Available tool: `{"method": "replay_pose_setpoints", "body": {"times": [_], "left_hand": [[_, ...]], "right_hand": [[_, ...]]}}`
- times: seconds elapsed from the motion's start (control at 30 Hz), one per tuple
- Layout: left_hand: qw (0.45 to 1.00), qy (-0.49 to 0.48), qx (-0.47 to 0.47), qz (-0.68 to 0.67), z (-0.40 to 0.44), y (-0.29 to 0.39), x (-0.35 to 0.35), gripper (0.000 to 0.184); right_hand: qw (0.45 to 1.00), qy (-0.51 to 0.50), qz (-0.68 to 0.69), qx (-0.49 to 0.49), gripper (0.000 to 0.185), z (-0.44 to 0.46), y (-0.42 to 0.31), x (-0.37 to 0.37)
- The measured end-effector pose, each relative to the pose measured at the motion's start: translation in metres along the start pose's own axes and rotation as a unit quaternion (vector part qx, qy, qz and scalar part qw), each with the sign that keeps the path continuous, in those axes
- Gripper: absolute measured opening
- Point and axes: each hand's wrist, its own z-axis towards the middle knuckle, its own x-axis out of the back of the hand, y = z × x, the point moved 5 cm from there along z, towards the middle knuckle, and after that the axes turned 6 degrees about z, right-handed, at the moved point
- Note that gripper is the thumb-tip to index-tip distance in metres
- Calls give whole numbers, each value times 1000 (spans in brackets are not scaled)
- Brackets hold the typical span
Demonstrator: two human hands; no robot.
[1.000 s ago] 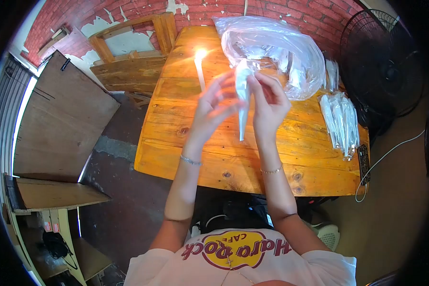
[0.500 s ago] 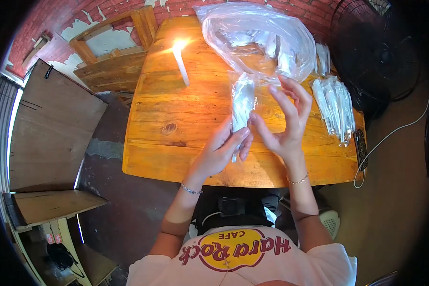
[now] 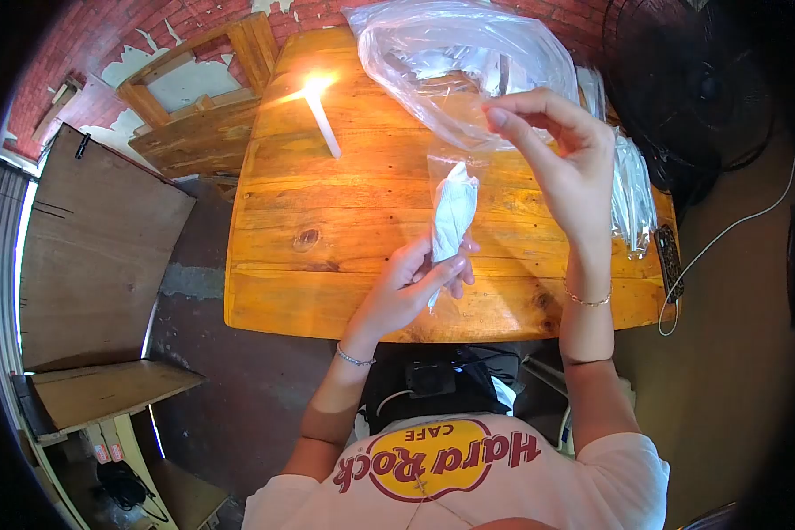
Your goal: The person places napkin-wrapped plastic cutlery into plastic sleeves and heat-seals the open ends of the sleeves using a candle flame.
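My left hand (image 3: 424,278) is closed around the lower end of a white, paper-wrapped bundle (image 3: 455,212) in a clear plastic sleeve. The sleeve's top edge stands above the bundle, and what the white wrap contains is hidden. Higher and to the right, my right hand (image 3: 565,146) is raised with thumb and forefinger together in a pinch. Anything between those fingertips is too small to make out. Behind this hand lies a large clear plastic bag (image 3: 384,79) with white pieces inside. A lit white candle (image 3: 325,124) stands, slightly tilted, on the wooden table (image 3: 283,283) to the left.
Several similar sleeved white bundles (image 3: 632,199) lie at the table's right side, partly behind my right forearm. A dark remote control (image 3: 669,261) rests at the right edge, near a white cable (image 3: 724,243). A black fan (image 3: 707,79) stands at the back right.
My right hand has moved up and right, away from the bundle, and its spread fingers have come together in a pinch. My left hand still holds the bundle, slightly lower.
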Motion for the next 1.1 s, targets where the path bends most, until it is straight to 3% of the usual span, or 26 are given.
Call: {"method": "replay_pose_setpoints", "body": {"times": [0.13, 0.23, 0.33, 0.43, 0.53, 0.73, 0.87, 0.97, 1.0, 1.1], "left_hand": [[1000, 0, 8, -27, 0, -2, 0, 21], [999, 3, 26, -29, -1, -4, 1, 21], [997, 18, 29, -68, -1, -6, 3, 23], [992, 49, 49, -105, -1, -5, 7, 22], [992, 49, 42, -108, 0, -2, 6, 20], [996, 27, 38, -71, 4, -4, -4, 21], [996, 21, 56, -62, 4, -14, -11, 22], [995, 7, 87, -47, 4, -22, -17, 23], [996, -2, 89, -15, 5, -24, -20, 24], [991, -10, 76, 109, 4, -29, -23, 23]], "right_hand": [[1000, 5, 3, 0, 10, 5, 3, -3], [996, 4, -48, 81, 10, 3, -7, -2], [969, -59, -114, 213, 14, -11, -23, -7], [942, -95, -184, 265, 17, -30, -28, -16], [952, -121, -202, 195, 16, -43, -10, -19], [997, -54, 43, -23, 10, -55, 43, -14], [923, 39, 311, -222, 20, -75, 68, -23], [876, -70, 356, -317, 18, -96, 76, -20], [885, -80, 343, -304, 17, -98, 75, -12], [958, 89, 150, -227, 17, -88, 78, 53]]}}
